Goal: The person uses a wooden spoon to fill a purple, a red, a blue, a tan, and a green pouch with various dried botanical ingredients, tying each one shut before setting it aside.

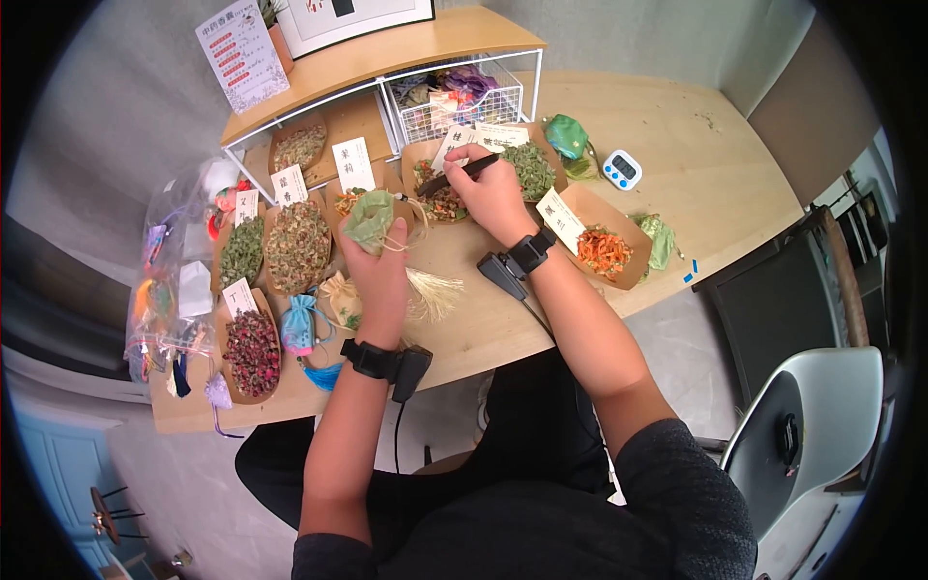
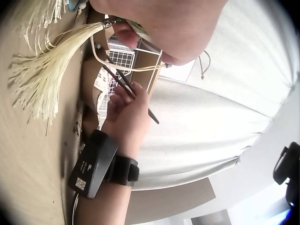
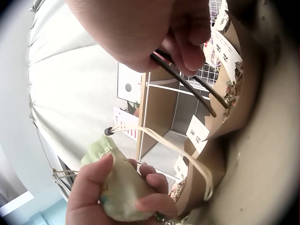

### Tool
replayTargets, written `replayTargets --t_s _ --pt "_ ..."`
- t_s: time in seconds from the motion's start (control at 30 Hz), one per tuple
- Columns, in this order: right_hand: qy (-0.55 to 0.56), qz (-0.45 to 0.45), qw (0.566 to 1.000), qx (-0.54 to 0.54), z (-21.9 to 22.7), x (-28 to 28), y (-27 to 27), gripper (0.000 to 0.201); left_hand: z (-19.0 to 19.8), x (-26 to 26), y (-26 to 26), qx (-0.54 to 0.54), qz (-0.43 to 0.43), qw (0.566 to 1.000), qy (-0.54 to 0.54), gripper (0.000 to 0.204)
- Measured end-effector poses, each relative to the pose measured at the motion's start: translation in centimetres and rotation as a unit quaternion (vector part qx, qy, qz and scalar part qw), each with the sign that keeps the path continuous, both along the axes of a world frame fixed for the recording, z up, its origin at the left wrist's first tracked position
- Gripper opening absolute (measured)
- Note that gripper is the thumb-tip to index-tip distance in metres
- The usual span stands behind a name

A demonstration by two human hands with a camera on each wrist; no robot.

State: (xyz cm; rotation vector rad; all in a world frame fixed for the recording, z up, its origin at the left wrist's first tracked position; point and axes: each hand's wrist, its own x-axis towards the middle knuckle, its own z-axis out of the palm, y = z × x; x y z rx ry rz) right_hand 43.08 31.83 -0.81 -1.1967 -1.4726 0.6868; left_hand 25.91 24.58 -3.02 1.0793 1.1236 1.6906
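My left hand [image 1: 379, 285] grips a light green drawstring sachet pouch [image 1: 369, 222] around its body, with fingers and thumb curled on it in the right wrist view. Its cream cord [image 3: 161, 138] loops away from the pouch, and a cream tassel [image 2: 51, 65] hangs below. To the right, my right hand [image 1: 495, 201] holds dark tweezers [image 3: 185, 86] by the middle. The tweezer tips are apart and point down at a brown paper tray [image 3: 241, 110] of dried orange-and-brown bits. Nothing shows between the tips.
More paper trays hold dried flowers and leaves, among them dark red buds [image 1: 253, 356], green leaves [image 1: 530, 172] and orange petals [image 1: 603, 253]. A blue pouch [image 1: 301, 324] lies at the left front. Behind stands a shelf [image 1: 406, 50] with a wire basket [image 1: 462, 121]. A timer [image 1: 622, 169] sits right.
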Motion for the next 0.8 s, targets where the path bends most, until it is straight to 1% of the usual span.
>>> replayTargets --t_s 0.1,0.2,0.3,0.4,0.5,0.6,0.7,0.8 --pt "-0.060 -0.073 0.994 0.049 -0.03 0.05 0.22 0.020 0.38 0.11 -0.21 -0.010 0.015 1.000 0.012 0.050" --pt "-0.092 -0.113 0.988 0.042 -0.03 0.67 0.49 0.020 0.61 0.34 -0.25 0.012 0.032 0.999 -0.002 0.045" --pt "-0.110 -0.111 0.987 0.031 0.21 0.70 0.44 0.019 0.56 0.36 -0.22 0.012 0.026 0.999 -0.017 0.046" --pt "-0.092 -0.090 0.991 0.042 -0.39 0.36 0.45 0.018 0.62 0.45 -0.25 0.006 0.033 0.999 -0.009 0.046" --pt "-0.106 -0.088 0.989 0.046 -0.23 0.36 0.29 0.018 0.57 0.34 -0.18 0.014 0.030 0.999 -0.007 0.044" --pt "-0.133 -0.090 0.986 0.040 0.29 0.31 -0.05 0.018 0.20 -0.09 -0.19 0.004 -0.002 1.000 -0.001 0.049" --pt "-0.132 -0.074 0.987 0.048 0.08 0.34 0.05 0.017 0.08 -0.16 -0.10 -0.002 0.003 1.000 0.008 0.049" --pt "-0.131 -0.065 0.987 0.064 0.09 0.22 -0.03 0.016 0.54 0.42 -0.14 0.013 0.030 0.999 -0.007 0.042"
